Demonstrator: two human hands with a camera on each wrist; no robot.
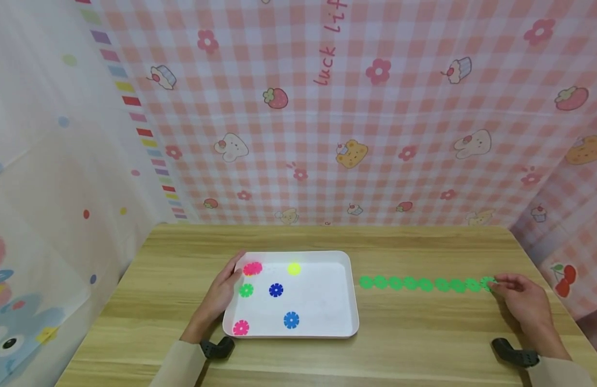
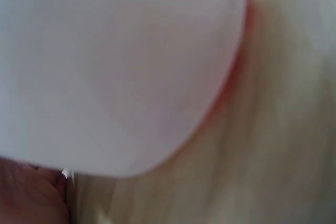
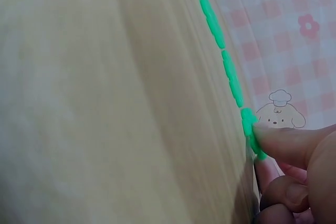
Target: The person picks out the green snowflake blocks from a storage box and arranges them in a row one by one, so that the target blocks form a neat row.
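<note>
A white tray (image 1: 322, 301) lies on the table, and my left hand (image 1: 218, 297) holds it by its left side. Inside are pink snowflake discs (image 1: 241, 328), a yellow disc (image 1: 294, 269), a green disc (image 1: 246, 290), a dark blue disc (image 1: 276, 290) and a lighter blue disc (image 1: 291, 320). To the tray's right stretches a row of green snowflake discs (image 1: 410, 283). At its right end my right hand (image 1: 526, 301) pinches the last green disc (image 3: 248, 123) between thumb and finger. The left wrist view is blurred and mostly filled by the tray (image 2: 121, 77).
Both hands are over a wood-grain table (image 1: 414, 344). Behind it hangs a pink checked cloth (image 1: 303, 129), with a white patterned cloth (image 1: 61, 177) at the left. Black bands (image 1: 218, 348) are worn on both wrists.
</note>
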